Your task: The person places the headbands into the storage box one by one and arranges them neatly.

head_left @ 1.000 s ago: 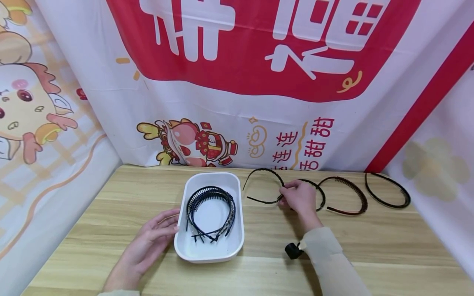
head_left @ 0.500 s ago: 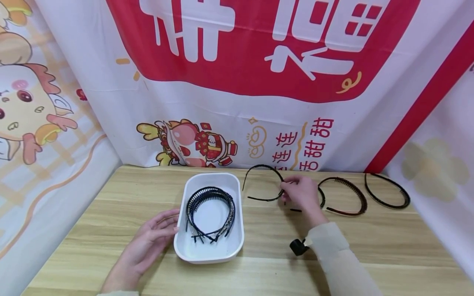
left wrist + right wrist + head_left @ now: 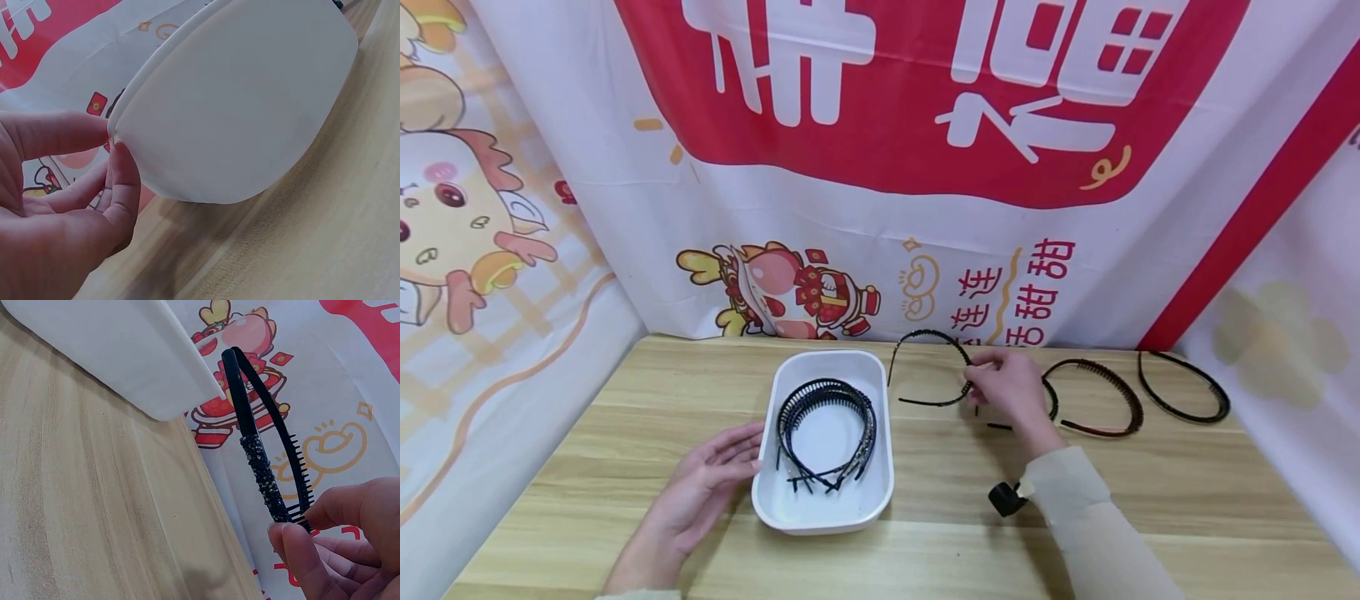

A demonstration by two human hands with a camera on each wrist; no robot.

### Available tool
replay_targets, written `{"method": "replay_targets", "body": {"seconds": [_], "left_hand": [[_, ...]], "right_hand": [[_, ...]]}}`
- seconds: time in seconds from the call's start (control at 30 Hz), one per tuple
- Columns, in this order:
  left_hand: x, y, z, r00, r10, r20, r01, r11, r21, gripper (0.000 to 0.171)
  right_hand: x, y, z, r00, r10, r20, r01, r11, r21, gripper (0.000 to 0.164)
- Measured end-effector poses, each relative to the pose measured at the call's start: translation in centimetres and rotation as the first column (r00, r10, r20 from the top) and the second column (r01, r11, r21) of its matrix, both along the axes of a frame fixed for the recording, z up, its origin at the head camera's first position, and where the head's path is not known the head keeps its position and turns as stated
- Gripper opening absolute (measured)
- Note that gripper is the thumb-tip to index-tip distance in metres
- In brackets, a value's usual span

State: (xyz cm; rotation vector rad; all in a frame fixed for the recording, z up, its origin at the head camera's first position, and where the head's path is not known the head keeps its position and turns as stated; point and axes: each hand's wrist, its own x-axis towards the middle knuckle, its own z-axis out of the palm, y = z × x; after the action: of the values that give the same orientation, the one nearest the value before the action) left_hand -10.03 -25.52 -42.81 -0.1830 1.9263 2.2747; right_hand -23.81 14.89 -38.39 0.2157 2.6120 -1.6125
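Note:
My right hand [image 3: 1011,396] pinches a black headband [image 3: 262,469] by its middle and holds it just right of a white plastic box. In the right wrist view the headband has comb teeth and a beaded stretch, with the thumb and fingertips at its curve. My left hand [image 3: 711,483] pinches the left rim of the white box [image 3: 237,112] between thumb and index finger. Inside the box lies a loose stack of several black headbands [image 3: 827,383], their ends crossing toward the front.
Right of the box lie a black headband [image 3: 1054,400] partly hidden by my right hand, a reddish-brown toothed headband [image 3: 1131,396], and another black headband [image 3: 1221,396] at the far right. A printed cloth [image 3: 865,183] hangs behind the wooden table [image 3: 940,558].
My right hand has shifted slightly up and the held headband has risen a little with it. The left hand, the box and the other headbands stay put.

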Motion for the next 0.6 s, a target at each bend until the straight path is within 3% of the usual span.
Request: {"method": "replay_targets", "body": {"seconds": [0.23,0.6], "left_hand": [[0.0,-0.1,0.1,1.0,-0.018,-0.024,0.018,1.0,-0.013,0.074],[-0.1,-0.1,0.0,0.998,-0.028,-0.047,0.028,1.0,0.005,0.074]], "right_hand": [[-0.1,0.0,0.6,0.999,0.029,0.015,-0.029,0.999,0.02,0.034],[-0.3,-0.5,1.7,0.995,0.098,-0.029,-0.096,0.993,0.064,0.032]]}}
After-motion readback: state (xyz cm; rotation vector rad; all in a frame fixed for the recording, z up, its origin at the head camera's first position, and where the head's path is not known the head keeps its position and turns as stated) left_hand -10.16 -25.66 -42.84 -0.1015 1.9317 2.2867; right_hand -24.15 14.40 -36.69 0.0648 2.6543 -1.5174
